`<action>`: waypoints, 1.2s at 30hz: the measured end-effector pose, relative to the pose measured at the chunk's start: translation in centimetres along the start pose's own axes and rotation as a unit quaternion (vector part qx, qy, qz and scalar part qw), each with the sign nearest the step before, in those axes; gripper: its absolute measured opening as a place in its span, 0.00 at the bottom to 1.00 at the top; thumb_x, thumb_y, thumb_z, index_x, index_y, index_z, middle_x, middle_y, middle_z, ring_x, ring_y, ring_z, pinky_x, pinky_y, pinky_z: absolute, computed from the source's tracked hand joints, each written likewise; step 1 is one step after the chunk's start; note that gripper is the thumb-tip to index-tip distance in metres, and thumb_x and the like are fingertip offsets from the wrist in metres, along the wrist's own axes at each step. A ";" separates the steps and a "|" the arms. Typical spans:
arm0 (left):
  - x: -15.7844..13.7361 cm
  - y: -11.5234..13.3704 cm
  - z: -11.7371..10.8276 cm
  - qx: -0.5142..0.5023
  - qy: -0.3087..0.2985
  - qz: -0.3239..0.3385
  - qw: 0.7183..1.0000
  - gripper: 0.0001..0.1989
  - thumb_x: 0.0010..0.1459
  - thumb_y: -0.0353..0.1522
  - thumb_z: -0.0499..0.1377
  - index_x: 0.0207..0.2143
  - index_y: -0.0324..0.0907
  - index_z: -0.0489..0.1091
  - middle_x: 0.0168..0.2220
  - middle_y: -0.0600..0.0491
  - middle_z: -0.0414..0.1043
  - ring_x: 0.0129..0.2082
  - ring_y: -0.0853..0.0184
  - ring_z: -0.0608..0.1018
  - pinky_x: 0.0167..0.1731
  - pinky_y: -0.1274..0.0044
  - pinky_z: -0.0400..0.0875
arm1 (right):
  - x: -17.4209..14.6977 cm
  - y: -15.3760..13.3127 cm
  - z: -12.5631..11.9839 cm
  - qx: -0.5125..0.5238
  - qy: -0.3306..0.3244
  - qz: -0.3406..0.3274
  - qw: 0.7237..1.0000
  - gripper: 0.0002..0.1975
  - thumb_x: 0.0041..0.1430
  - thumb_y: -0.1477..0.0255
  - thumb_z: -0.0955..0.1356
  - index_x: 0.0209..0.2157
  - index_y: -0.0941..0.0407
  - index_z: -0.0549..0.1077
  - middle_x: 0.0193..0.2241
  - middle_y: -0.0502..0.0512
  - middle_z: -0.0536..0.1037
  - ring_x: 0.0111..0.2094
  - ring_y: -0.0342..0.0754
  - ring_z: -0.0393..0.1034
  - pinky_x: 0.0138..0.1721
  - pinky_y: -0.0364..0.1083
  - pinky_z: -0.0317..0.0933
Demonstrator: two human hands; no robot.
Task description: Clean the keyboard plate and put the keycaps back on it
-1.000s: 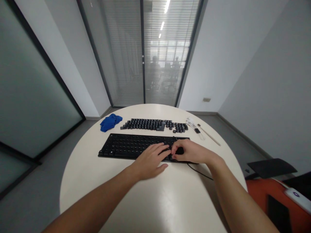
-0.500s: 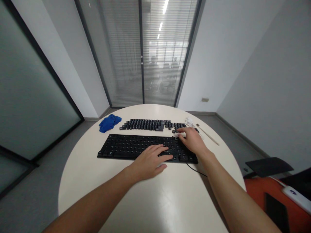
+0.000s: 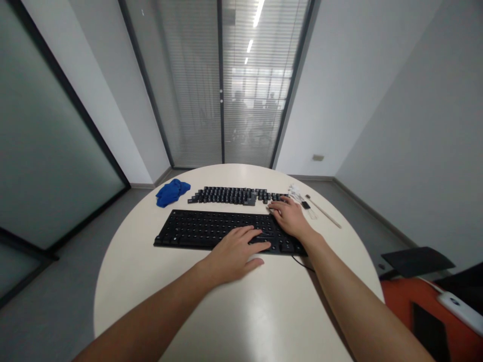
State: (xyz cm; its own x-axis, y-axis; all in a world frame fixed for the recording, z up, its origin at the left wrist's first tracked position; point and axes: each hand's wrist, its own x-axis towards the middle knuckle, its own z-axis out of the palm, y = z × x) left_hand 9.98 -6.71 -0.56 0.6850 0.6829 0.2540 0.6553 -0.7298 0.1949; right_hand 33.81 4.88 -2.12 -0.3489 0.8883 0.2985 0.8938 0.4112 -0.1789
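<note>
A black keyboard point(image 3: 204, 229), many of its keycaps off, lies across the white round table. My left hand point(image 3: 236, 251) rests on its lower right part, fingers spread and palm down, with nothing in it. Behind the keyboard, loose black keycaps point(image 3: 226, 195) are laid out in keyboard order. My right hand point(image 3: 290, 216) reaches over the keyboard's right end, its fingertips together at the small keycaps just behind it. The fingertips close on a keycap that they mostly cover.
A crumpled blue cloth point(image 3: 172, 192) lies at the back left. At the right are a thin stick-like brush point(image 3: 323, 211), a wire keycap puller point(image 3: 307, 207) and a white crumpled item point(image 3: 294, 191). The keyboard cable point(image 3: 302, 264) runs right. An orange chair point(image 3: 400, 306) stands beside the table.
My right hand has shifted slightly left, its fingertips now over the spot where a small keycap showed. The wire puller has come into view beside it. My left hand stays on the keyboard.
</note>
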 end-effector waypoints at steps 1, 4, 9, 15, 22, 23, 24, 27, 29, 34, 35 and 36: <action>0.0 0.1 0.0 0.004 0.001 0.001 1.000 0.21 0.66 0.41 0.57 0.61 0.53 0.67 0.64 0.50 0.64 0.65 0.54 0.64 0.61 0.60 0.60 | 0.0 0.0 0.1 0.001 -0.004 0.001 1.000 0.17 0.68 0.71 0.61 0.50 0.53 0.78 0.56 0.55 0.77 0.63 0.64 0.57 0.59 0.65 0.55; 0.0 0.3 -0.1 0.017 0.005 0.003 1.000 0.22 0.67 0.44 0.57 0.60 0.51 0.67 0.64 0.48 0.64 0.64 0.53 0.64 0.61 0.60 0.61 | 0.2 0.2 0.4 0.005 -0.010 0.001 1.000 0.16 0.69 0.70 0.61 0.48 0.52 0.79 0.56 0.53 0.77 0.62 0.63 0.58 0.58 0.64 0.56; 0.1 1.2 -0.2 0.039 0.010 -0.003 0.999 0.22 0.67 0.46 0.56 0.60 0.49 0.67 0.63 0.47 0.64 0.63 0.53 0.65 0.58 0.60 0.65 | 0.4 0.4 0.7 0.013 -0.006 -0.025 1.000 0.17 0.69 0.71 0.60 0.46 0.53 0.79 0.54 0.53 0.78 0.60 0.61 0.61 0.58 0.61 0.57; 0.5 1.9 0.0 0.037 0.017 -0.023 0.999 0.21 0.67 0.45 0.56 0.57 0.45 0.69 0.60 0.46 0.68 0.61 0.52 0.68 0.54 0.60 0.70 | 0.6 0.8 1.0 0.008 0.005 -0.059 0.998 0.17 0.68 0.73 0.60 0.43 0.55 0.80 0.54 0.55 0.78 0.57 0.57 0.64 0.60 0.56 0.56; 0.7 1.0 0.5 0.000 0.018 -0.003 1.000 0.17 0.65 0.43 0.59 0.52 0.45 0.73 0.60 0.45 0.66 0.60 0.53 0.68 0.57 0.60 0.66 | 0.6 0.3 0.6 -0.004 -0.020 -0.035 0.999 0.18 0.68 0.73 0.59 0.43 0.54 0.81 0.51 0.54 0.80 0.58 0.59 0.62 0.59 0.57 0.56; 0.7 0.8 0.6 -0.002 0.018 0.004 1.000 0.18 0.65 0.42 0.59 0.52 0.44 0.73 0.61 0.45 0.66 0.61 0.53 0.68 0.58 0.60 0.65 | 0.6 0.2 0.5 -0.004 -0.023 -0.031 0.999 0.18 0.68 0.73 0.59 0.43 0.53 0.81 0.51 0.53 0.80 0.59 0.59 0.62 0.59 0.57 0.57; 0.6 0.6 0.8 -0.004 0.019 0.010 1.000 0.18 0.65 0.42 0.59 0.53 0.44 0.72 0.61 0.45 0.65 0.61 0.54 0.67 0.59 0.60 0.64 | 0.6 0.2 0.4 -0.004 -0.025 -0.027 0.999 0.18 0.69 0.72 0.59 0.43 0.53 0.81 0.51 0.53 0.80 0.59 0.60 0.62 0.58 0.57 0.57; 0.3 0.2 1.1 -0.004 0.024 0.021 0.999 0.18 0.66 0.41 0.58 0.55 0.45 0.71 0.63 0.46 0.65 0.61 0.55 0.67 0.60 0.61 0.63 | 0.4 0.0 0.2 -0.003 -0.027 -0.024 0.999 0.18 0.69 0.72 0.59 0.44 0.52 0.80 0.52 0.52 0.79 0.60 0.60 0.60 0.58 0.59 0.56; 0.2 0.0 1.2 0.000 0.024 0.028 0.999 0.18 0.67 0.41 0.57 0.56 0.46 0.69 0.63 0.46 0.64 0.62 0.55 0.67 0.60 0.62 0.63 | 0.3 0.0 0.1 0.000 -0.026 -0.027 0.999 0.18 0.69 0.72 0.59 0.44 0.52 0.80 0.52 0.52 0.80 0.60 0.61 0.60 0.58 0.59 0.55; 0.2 -0.3 1.1 -0.003 0.024 0.030 0.999 0.20 0.68 0.41 0.55 0.59 0.45 0.66 0.63 0.48 0.65 0.61 0.56 0.68 0.60 0.62 0.63 | 0.0 -0.1 -0.1 0.010 -0.010 -0.027 1.000 0.17 0.67 0.73 0.60 0.44 0.51 0.80 0.51 0.52 0.80 0.59 0.61 0.61 0.56 0.60 0.56; 0.2 -0.4 1.1 -0.006 0.026 0.029 0.999 0.20 0.68 0.41 0.55 0.59 0.45 0.66 0.63 0.48 0.65 0.61 0.56 0.68 0.60 0.62 0.63 | 0.0 -0.1 -0.2 0.012 -0.002 -0.027 1.000 0.16 0.66 0.74 0.61 0.44 0.51 0.80 0.51 0.52 0.80 0.59 0.60 0.62 0.56 0.60 0.56; 0.2 -0.4 1.1 -0.008 0.027 0.029 0.999 0.20 0.68 0.41 0.55 0.60 0.45 0.65 0.63 0.48 0.65 0.62 0.57 0.68 0.60 0.63 0.63 | -0.1 -0.2 -0.4 0.014 0.008 -0.027 0.999 0.16 0.65 0.75 0.62 0.44 0.51 0.80 0.51 0.53 0.80 0.58 0.60 0.62 0.56 0.59 0.57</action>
State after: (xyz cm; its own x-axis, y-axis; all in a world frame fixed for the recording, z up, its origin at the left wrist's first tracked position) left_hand 10.21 -6.20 -1.66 0.7026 0.6373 0.3164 0.6099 -0.7685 0.1936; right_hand 33.74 4.67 -1.73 -0.3920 0.8609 0.3244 0.8651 0.4649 -0.1883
